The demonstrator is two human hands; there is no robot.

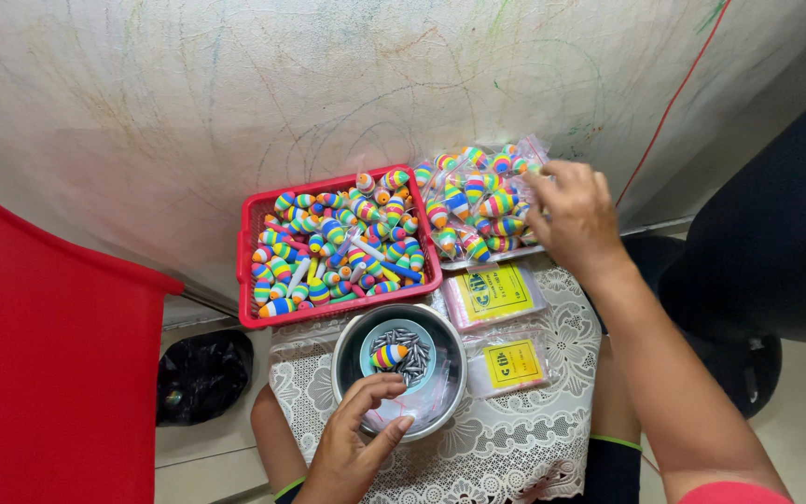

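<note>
— Where are the person's hands?

— The left hand (352, 446) hovers over a steel bowl (352, 347), fingers loosely curled apart around a clear plastic bag (412, 403), clamping nothing. One rainbow-striped float (389, 356) lies inside among grey sinkers (409, 347).

— And the right?

— The right hand (576, 217), arm outstretched, rests on a pile of bagged floats (478, 201) beside the red basket (246, 245); its grip cannot be told.

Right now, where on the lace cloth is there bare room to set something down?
Bare lace cloth lies below the yellow-labelled bag stacks, right of the steel bowl. The red tray, bagged floats and both hands, left and right, crowd the rest.
</note>
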